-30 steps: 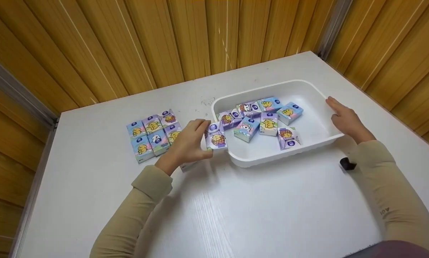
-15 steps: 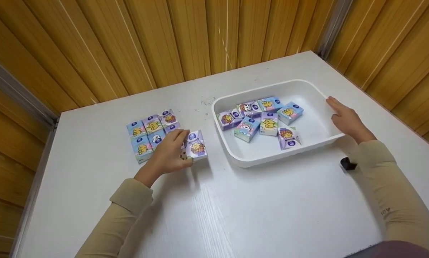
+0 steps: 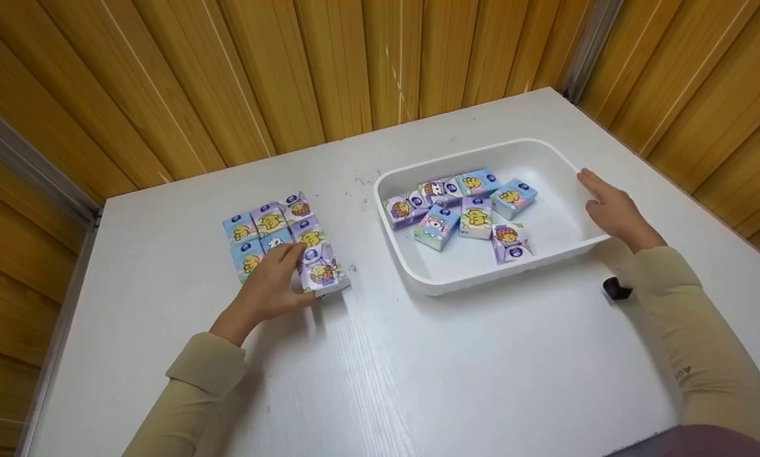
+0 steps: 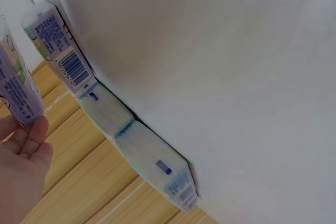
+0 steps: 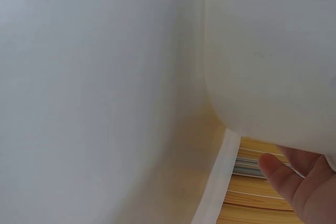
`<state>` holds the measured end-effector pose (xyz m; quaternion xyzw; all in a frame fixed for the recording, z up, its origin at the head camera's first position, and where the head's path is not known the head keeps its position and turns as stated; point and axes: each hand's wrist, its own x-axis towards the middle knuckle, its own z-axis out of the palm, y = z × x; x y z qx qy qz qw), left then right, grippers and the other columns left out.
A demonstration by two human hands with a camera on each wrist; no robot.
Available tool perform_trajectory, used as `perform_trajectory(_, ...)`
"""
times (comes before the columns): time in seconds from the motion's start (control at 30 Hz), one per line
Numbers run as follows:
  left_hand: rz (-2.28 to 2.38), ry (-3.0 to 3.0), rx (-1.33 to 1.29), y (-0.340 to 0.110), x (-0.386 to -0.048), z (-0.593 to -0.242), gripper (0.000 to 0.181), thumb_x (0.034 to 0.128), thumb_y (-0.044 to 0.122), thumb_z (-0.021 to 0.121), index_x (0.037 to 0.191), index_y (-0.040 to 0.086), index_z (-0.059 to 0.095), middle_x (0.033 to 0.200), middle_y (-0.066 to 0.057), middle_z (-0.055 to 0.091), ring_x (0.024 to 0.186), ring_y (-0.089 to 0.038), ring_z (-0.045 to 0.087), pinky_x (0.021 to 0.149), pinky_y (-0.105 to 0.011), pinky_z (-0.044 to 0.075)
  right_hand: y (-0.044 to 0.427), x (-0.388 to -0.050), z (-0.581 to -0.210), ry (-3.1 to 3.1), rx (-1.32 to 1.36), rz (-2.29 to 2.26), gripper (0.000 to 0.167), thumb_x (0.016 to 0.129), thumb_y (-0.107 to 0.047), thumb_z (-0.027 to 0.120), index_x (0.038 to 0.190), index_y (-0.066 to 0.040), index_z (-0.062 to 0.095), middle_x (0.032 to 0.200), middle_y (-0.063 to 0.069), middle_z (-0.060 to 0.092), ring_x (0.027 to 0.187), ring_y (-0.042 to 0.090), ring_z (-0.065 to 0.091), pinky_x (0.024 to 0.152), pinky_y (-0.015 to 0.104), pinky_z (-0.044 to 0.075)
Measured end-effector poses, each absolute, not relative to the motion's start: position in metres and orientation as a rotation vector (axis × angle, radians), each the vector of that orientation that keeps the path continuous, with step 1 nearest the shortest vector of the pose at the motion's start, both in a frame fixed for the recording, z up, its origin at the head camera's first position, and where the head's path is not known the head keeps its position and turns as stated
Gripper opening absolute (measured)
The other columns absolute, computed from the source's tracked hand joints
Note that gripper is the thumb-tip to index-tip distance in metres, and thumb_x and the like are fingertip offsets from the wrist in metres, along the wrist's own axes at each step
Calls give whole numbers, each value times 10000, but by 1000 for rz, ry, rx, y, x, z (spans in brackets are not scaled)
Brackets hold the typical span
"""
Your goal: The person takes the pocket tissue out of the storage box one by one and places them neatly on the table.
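My left hand (image 3: 266, 289) pinches a purple-and-white pocket tissue pack (image 3: 318, 270) by its edges, over the near right corner of a block of similar packs (image 3: 270, 221). In the left wrist view, the held pack (image 4: 18, 90) is apart from a pack with a barcode (image 4: 63, 51) in the row on the table. Below the held pack, another pack (image 3: 341, 283) shows only at its edge. My right hand (image 3: 618, 211), fingers fairly straight, touches the right rim of a white tray (image 3: 430, 287); in the right wrist view its fingers (image 5: 283, 179) lie by the tray's outer wall.
Several blue and purple tissue packs (image 3: 476, 219) lie loosely in the left and middle of the tray. A small black object (image 3: 617, 289) sits on the white table (image 3: 481, 368) near the right forearm. Wood-patterned panels (image 3: 329, 70) stand behind the table.
My left hand has carried the purple tissue pack leftward from the tray's left edge to the near right corner of the block. The right hand stays at the tray's rim.
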<state>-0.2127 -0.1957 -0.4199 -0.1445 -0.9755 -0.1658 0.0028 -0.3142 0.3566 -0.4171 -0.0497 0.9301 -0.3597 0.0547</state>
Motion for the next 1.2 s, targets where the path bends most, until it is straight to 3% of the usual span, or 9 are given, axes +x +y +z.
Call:
perform_trajectory(0.7,-528,-3192,-291,-223,-199,-431,854,685,422,664,1368,63,297,1391,-142,300,1298,-337,260,1025,-501,279,356,-315,-417,2866,-148,-1043,538,910,-78,268,1416,-101,88,1486,51,-11,1354,316,-15,1088,497,26)
perform_trajectory(0.93,-512,-3227,-288,-222,-200,-434,862,673,433,670,1366,75,303,1364,-123,324,1272,-314,303,1030,-481,288,357,-314,-417,2859,-178,-1056,542,910,-72,279,1417,-86,88,1487,58,-17,1352,315,-23,1084,505,26)
perform_trajectory(1.2,-503,-3314,-259,-219,-202,-430,839,715,382,672,1378,53,279,1395,-140,283,1293,-336,266,1042,-490,257,357,-315,-418,2884,-169,-1036,550,902,-65,312,1413,-74,108,1486,76,7,1351,328,-2,1086,502,41)
